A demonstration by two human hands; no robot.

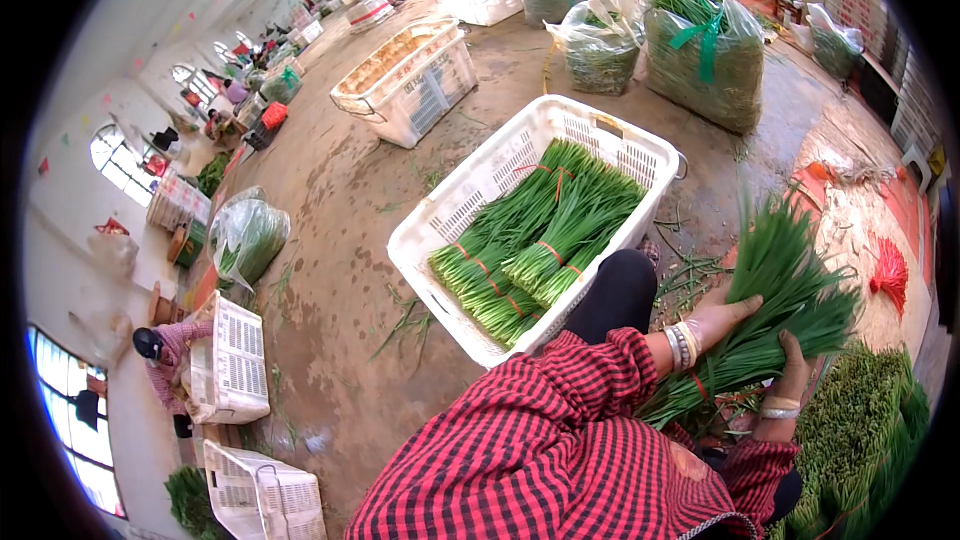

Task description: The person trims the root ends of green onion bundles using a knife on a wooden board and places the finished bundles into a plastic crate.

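A loose-topped bunch of long green chives (785, 275) slants across my lap at the right, a red band round its lower part. My left hand (724, 320), in a thin glove, is closed on its upper left side. On the other side my right hand (792, 372) grips it, its thumb showing and its other fingers mostly hidden by the stems. The tips of the leaves are blurred. Left of my knee stands a white slatted crate (415, 252) holding several chive bundles (550, 220) tied with red bands.
A heap of budded green stems (850, 430) lies beside my right arm. Red ties (888, 275) rest on a pale sheet. Filled plastic bags (705, 75) and another white crate (410, 85) stand ahead. A person (170, 360) leans over a crate at the left.
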